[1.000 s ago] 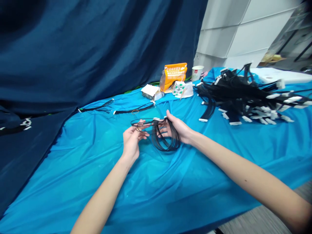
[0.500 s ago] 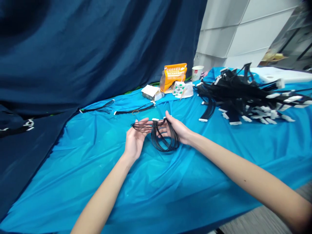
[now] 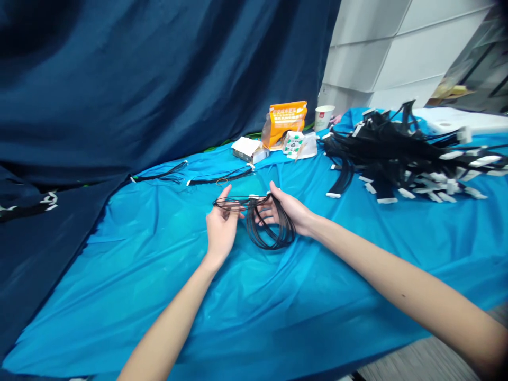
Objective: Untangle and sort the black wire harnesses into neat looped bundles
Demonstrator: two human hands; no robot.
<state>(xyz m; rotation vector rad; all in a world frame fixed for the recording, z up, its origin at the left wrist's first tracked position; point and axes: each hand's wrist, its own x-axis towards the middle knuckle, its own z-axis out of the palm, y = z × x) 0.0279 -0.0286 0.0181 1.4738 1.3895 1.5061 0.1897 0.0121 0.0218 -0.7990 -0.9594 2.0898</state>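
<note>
A looped bundle of thin black cables [image 3: 270, 239] with white connectors hangs above the blue cloth [image 3: 238, 317]. My right hand [image 3: 286, 209] grips its upper right part, thumb up and fingers behind the wires. On the other side, my left hand [image 3: 223, 225] has its fingers among the thin wire loops that stick out leftward, with the thumb raised. Just beyond my left hand lies a thin tan rubber band [image 3: 221, 181]. Behind it rests a black cable with white ends [image 3: 222, 178], and farther left is another one [image 3: 161, 175].
A large heap of black cables [image 3: 389, 151] with white connectors lies at the right. Toward the back stand an orange pouch [image 3: 286, 121], a small box [image 3: 249, 148], a white-green packet [image 3: 293, 144] and a paper cup [image 3: 324, 117]. A dark blue curtain [image 3: 159, 69] hangs behind.
The fingers of my left hand have curled in under the wire loops and its thumb has risen. My right hand keeps its grip on the bundle. The view has shifted slightly.
</note>
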